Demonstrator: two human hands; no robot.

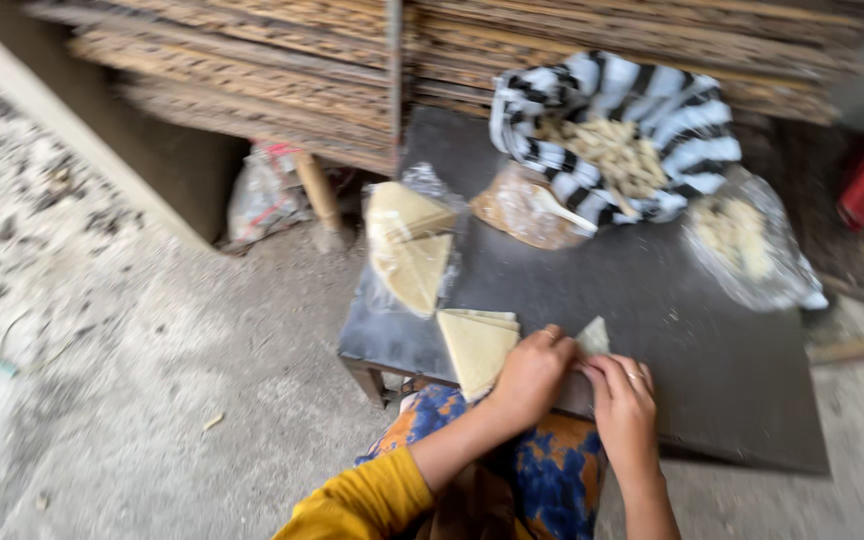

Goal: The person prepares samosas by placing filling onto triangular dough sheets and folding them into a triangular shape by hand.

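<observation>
I see the small pale dough piece (593, 337) at the lower centre of the frame, on the near edge of the dark bench (712, 340), pinched up between both hands so that only its upper tip shows. That tip points toward the top of the frame, away from the body, and as far as I can judge its long axis runs the same way, near to far; the rest is hidden under the fingers and the picture is blurred. It sits between the two hands, touching both: the left hand (530, 375) covers it from the frame's left, fingers curled and closed over its edge, and the right hand (624, 405) closes on it from below and right, fingertips meeting the left hand's. Neither is clearly nearer. Just beside the left hand, toward frame left, lies a stack of triangular dough sheets (476, 345), its apex pointing down toward the person's lap. Farther up and left, a second lot of triangular sheets (410, 245) rests on clear plastic. At the upper centre, a striped black-and-white cloth (652, 95) holds pale filling (614, 152), with a plastic-wrapped brown lump (522, 208) beside it and a clear bag of pale bits (747, 240) at the right.
</observation>
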